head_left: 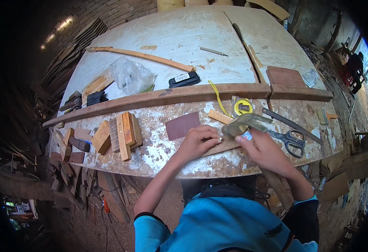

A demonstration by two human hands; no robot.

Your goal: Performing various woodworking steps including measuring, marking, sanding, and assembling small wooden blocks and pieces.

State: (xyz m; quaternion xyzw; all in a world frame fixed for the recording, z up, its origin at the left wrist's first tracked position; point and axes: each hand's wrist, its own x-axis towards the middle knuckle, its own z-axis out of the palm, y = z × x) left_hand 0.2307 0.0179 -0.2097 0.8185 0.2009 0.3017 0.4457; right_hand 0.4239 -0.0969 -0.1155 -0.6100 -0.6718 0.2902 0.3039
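My left hand (198, 143) pinches a small shiny item, apparently a nail (220, 139), on a narrow board (223, 148) near the bench's front edge. My right hand (264, 155) grips a hammer (245, 125), whose metal head is just right of my left fingertips; its wooden handle runs down past the bench edge. Beside the hammer lie scissors (295, 147) and a dark metal strip (304, 132). Behind it are a yellow tape measure (243, 107) and a small wood strip (219, 116). A maroon abrasive sheet (182, 125) lies left of my hands.
A long wooden rail (142, 103) crosses the worn bench (150, 161). Wood blocks (125, 135) sit at the left. A plastic bag (131, 75), black case (184, 80), stick (150, 59) and red-brown board (285, 77) lie behind the rail. Scrap wood (68, 187) covers the floor at the left.
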